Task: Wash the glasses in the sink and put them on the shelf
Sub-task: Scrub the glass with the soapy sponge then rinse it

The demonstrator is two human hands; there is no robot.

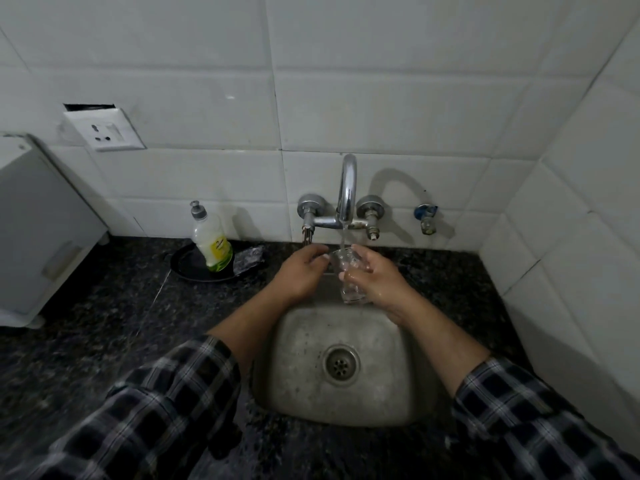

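Glass (351, 289): clear, colourless, small tumbler with a thick base, wet, upright with a slight tilt. It is held over the back edge of the sink (304, 344), directly under the tap (347, 188) — the water stream (343, 237) falls into its mouth.

Right hand (377, 277): wet, fingers and thumb curled round the glass body from its right side, gripping it; the base shows below the fingers.

Left hand (304, 271): fingers curled, tips against the rim on the left side — cannot tell whether they pinch it or only touch.

Both forearms reach in over the basin.
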